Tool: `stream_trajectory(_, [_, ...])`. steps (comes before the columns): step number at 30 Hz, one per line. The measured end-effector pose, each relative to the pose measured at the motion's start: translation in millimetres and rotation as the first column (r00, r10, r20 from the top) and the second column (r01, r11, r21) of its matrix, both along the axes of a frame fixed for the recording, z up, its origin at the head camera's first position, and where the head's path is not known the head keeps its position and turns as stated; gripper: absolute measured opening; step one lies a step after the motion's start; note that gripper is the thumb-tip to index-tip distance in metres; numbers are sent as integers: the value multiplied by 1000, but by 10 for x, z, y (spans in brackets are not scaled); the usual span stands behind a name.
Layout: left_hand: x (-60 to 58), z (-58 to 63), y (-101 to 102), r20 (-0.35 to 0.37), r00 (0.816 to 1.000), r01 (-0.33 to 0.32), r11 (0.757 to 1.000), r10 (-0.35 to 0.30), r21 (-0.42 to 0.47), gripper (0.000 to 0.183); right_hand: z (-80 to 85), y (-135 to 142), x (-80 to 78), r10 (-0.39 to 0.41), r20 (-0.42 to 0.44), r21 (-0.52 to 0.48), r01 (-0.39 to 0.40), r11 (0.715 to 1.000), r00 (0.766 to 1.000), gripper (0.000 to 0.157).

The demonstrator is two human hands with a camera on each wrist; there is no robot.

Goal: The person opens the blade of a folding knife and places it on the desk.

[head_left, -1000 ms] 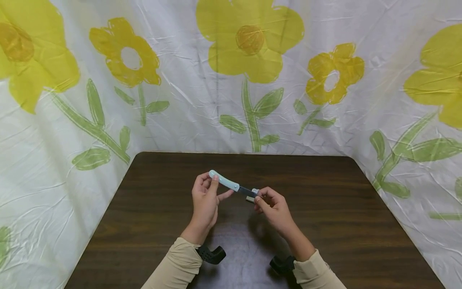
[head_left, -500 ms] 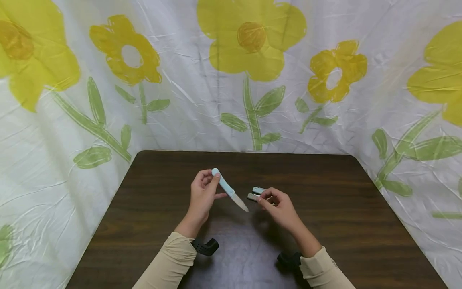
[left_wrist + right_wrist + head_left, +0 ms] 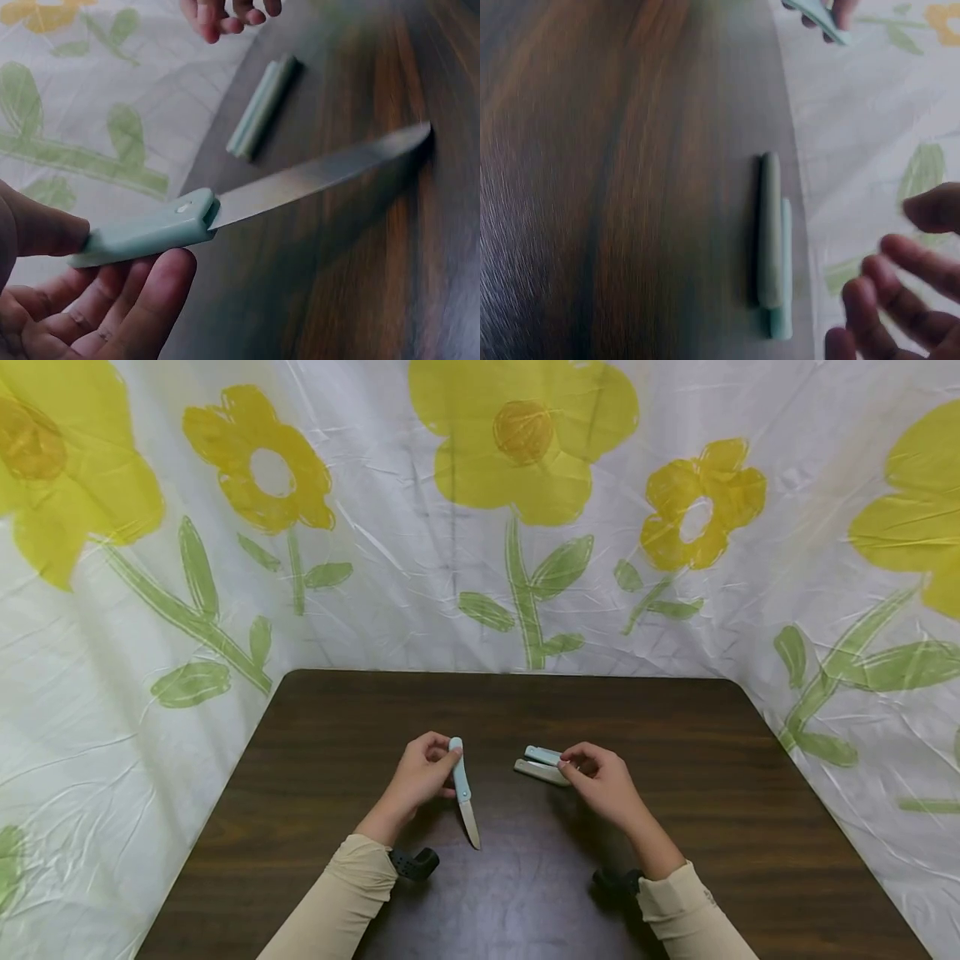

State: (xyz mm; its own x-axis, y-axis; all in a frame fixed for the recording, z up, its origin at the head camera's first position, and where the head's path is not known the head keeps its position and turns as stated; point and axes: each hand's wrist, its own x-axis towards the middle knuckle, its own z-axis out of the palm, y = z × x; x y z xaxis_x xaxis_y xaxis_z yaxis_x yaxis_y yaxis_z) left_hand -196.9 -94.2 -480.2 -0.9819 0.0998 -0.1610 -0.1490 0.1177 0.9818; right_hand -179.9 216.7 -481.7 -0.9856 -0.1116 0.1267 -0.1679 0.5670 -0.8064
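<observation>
My left hand (image 3: 420, 777) pinches a folding knife (image 3: 460, 770) by its light blue handle, thumb on one side and fingers on the other. Its blade (image 3: 322, 180) is swung out of the handle, and in the head view it points toward the front of the table. Two folded knives lie side by side on the table: a light blue one (image 3: 542, 754) and a grey-green one (image 3: 538, 772). My right hand (image 3: 606, 783) hovers just right of them, overlapping their ends in the head view. In the right wrist view its fingers (image 3: 904, 262) are loosely bent and hold nothing.
A dark wood-grain table (image 3: 337, 718) spans the space below. White curtains with yellow flowers (image 3: 375, 577) hang along its back and sides. Each wrist carries a black camera mount (image 3: 414, 864).
The right fingers have let go of the blade tip and moved right. My left hand has lowered the open knife and turned its blade toward the front, uncovering the two folded knives.
</observation>
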Motion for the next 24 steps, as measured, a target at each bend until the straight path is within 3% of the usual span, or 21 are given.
stream_trajectory(4, [-46,-57,-29,10,1000,-5,999,5,-53,24,-23,20,-47,1,-3,87,-1,996,1000,16])
stream_trajectory(9, [-92,-126,-56,1,1000,-17,986,17,-164,22,-52,24,-79,-12,22,121,9,993,1000,13])
stream_trajectory(15, [-107,-185,-100,-64,998,-21,933,-3,-360,22,-65,39,-87,0,73,144,-10,990,997,15])
stream_trajectory(24, [-132,-238,-119,-96,995,-38,874,-10,-484,25,-73,44,-87,-3,101,146,-12,989,995,16])
